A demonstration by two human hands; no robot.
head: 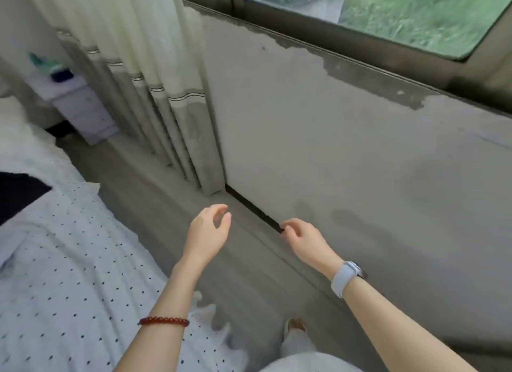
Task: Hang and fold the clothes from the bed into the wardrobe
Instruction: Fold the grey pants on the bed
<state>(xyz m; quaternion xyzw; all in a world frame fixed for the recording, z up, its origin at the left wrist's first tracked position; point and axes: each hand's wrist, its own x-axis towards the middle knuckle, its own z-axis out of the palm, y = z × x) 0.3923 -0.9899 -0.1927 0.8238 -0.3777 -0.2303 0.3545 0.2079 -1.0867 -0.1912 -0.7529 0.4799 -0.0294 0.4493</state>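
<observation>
Head view shows the left hand [206, 233] and the right hand [300, 237] over the floor [171, 202] beside the bed [63, 261], fingers loosely curled, holding nothing.

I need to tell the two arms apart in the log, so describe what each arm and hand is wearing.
Both forearms are bare, with no sleeves in view. The left hand has no rings or glove that show; its forearm carries a thin bracelet of dark red beads. The right hand is likewise bare, and its wrist wears a smartwatch on a wide, pale lavender-white band with a dark case edge.
</observation>
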